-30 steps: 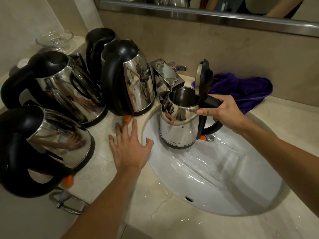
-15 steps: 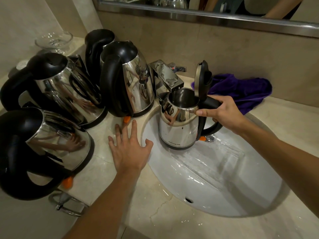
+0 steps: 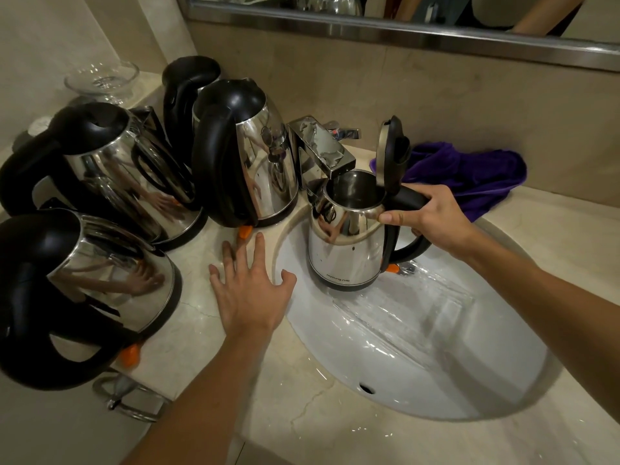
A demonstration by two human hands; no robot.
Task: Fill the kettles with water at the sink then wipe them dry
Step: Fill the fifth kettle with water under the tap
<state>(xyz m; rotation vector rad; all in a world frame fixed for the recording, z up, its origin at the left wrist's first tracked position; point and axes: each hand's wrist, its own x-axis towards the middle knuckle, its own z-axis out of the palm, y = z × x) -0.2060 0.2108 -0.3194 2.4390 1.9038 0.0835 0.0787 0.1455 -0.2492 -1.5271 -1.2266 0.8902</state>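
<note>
Marble counter (image 3: 335, 424) surrounded a white sink (image 3: 419, 347), with a purple cloth (image 3: 469, 176) at two o'clock. Little had changed across the last second: the right hand (image 3: 432, 218) still gripped the handle of the open kettle (image 3: 349, 243), lid up, under the tap (image 3: 320, 151), and the view had only shifted slightly. Filling seemed to be the step, though no stream was visible. The left hand (image 3: 248, 290) stayed flat, fingers spread, on the counter. Four other kettles (image 3: 110, 169) waited at nine to eleven o'clock.
</note>
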